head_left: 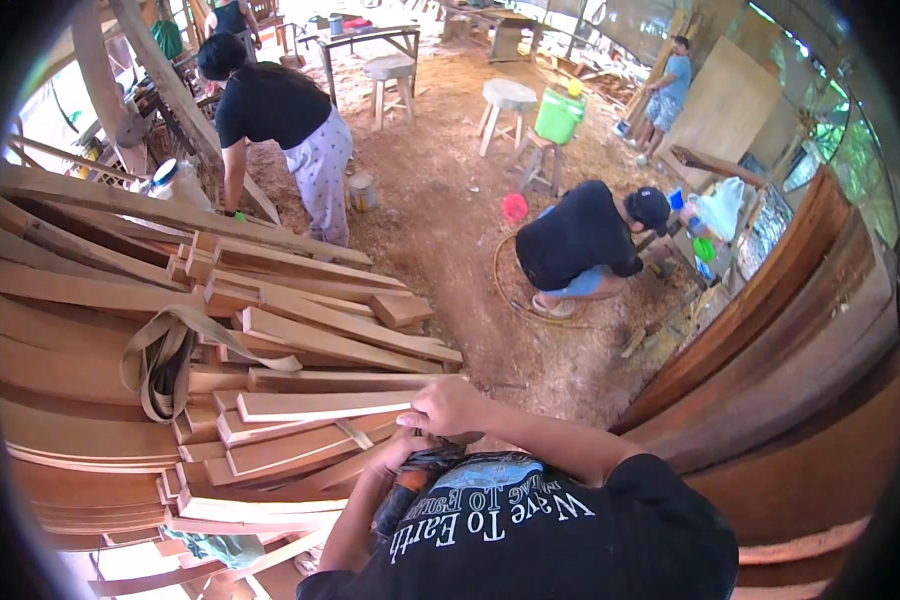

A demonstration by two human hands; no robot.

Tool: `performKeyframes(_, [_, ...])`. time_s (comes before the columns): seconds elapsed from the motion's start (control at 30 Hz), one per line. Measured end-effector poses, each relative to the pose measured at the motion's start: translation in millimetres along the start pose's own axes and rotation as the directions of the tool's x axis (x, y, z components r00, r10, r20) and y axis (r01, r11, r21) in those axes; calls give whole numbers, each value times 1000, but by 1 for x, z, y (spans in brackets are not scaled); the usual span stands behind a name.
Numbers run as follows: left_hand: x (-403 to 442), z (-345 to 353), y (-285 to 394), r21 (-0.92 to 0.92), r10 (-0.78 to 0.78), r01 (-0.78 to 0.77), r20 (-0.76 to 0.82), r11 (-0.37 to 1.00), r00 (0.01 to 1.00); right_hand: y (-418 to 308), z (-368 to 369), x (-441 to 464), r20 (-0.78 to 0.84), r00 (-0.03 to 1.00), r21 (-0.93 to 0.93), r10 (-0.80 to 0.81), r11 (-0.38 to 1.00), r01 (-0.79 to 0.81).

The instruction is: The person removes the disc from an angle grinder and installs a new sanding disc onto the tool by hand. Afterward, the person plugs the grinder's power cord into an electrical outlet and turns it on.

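Observation:
Close against my chest is an orange-and-black power tool [402, 492], partly hidden by my shirt and forearm. My left hand [398, 455] is closed around its dark upper end. Just above, my right hand [450, 406] is closed with its fingers bent towards the left hand; what they grip, if anything, is hidden. Beside both hands lie cut wooden pieces [320, 404], stacked in several rows with their ends pointing towards me. A tan strap [160, 362] lies looped over the stack on the left.
Curved wooden boards [770, 350] rise on my right. A crouching person [580, 240] works ahead on the right; another person [280, 120] bends over beyond the stack. Wooden stools [510, 96], a green bucket [558, 115] and a coiled hose [500, 270] stand or lie on the sawdust-covered floor.

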State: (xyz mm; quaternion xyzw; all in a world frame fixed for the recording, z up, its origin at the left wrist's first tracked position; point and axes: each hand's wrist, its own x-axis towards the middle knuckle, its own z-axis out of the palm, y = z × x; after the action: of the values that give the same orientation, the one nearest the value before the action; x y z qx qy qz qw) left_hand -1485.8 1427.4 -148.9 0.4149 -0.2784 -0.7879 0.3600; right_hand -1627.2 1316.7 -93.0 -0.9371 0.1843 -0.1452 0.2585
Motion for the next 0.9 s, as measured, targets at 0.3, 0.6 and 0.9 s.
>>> performKeyframes(0.3, [46, -17, 41, 64, 132, -126, -93, 990, 987, 51, 0, 37, -230, 892, 157, 389, 920, -360])
performKeyframes(0.6, [139, -34, 74, 181, 132, -95, -201, 979, 971, 160, -11, 70, -173, 883, 237, 437, 888, -393])
performKeyframes(0.9, [329, -73, 93, -254, 147, -226, -297, 940, 944, 428, -59, 89, 65, 816, 565, 574, 653, -504])
